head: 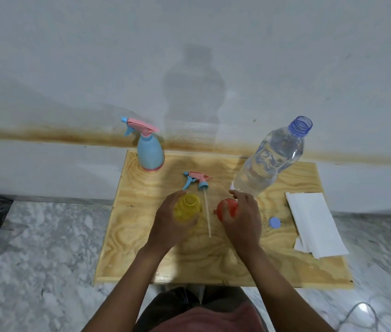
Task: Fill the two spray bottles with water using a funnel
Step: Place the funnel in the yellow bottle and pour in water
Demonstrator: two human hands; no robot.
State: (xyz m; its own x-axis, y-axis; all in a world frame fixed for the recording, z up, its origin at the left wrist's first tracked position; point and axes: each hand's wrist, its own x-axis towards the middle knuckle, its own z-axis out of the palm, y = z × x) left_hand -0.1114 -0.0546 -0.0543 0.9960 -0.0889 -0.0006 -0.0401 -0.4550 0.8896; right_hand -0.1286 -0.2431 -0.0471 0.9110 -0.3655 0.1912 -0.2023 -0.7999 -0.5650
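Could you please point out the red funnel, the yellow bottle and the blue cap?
red funnel [227, 209]: head view, its rounded side.
yellow bottle [187, 209]: head view, its shoulder.
blue cap [274, 222]: head view, its top.

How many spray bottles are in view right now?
2. The blue spray bottle stands at the back left corner of the board, trigger head on. The yellow spray bottle is mid-board, open-topped, gripped by the left hand. None seems hidden.
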